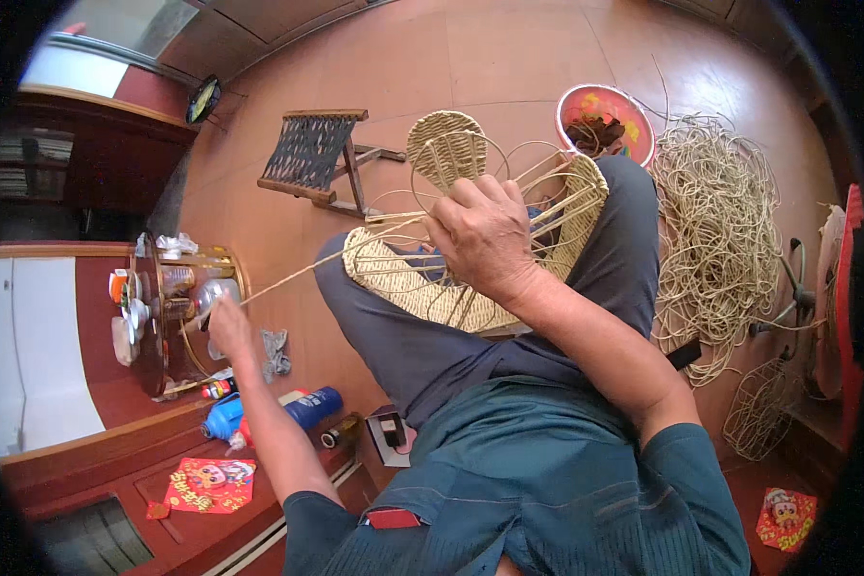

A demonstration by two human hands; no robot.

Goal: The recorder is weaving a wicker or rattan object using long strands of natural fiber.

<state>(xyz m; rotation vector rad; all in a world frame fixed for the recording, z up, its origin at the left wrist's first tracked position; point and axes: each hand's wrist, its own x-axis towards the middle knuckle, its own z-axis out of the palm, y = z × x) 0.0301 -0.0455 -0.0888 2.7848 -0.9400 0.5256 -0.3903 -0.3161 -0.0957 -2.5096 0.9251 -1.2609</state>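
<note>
Across my thighs lies a half-woven piece of pale straw cord point(413, 295), a curved woven band with loose strands stretched across its middle. A rounded woven flap point(470, 154) stands at its far side. My right hand point(482, 230) is closed over the strands near the centre; the exact strands under its fingers are hidden. Out to the left, my left hand point(230, 328) is closed and slightly blurred, gripping one end of a cord point(302, 272). That cord runs taut from it to the weave by my right hand.
A large heap of loose cord point(715, 240) lies on the floor at right, beside a red basin point(645, 130). A folding stool point(307, 158) stands ahead. At left are a round side table point(158, 370) with bottles and a blue flask point(314, 407).
</note>
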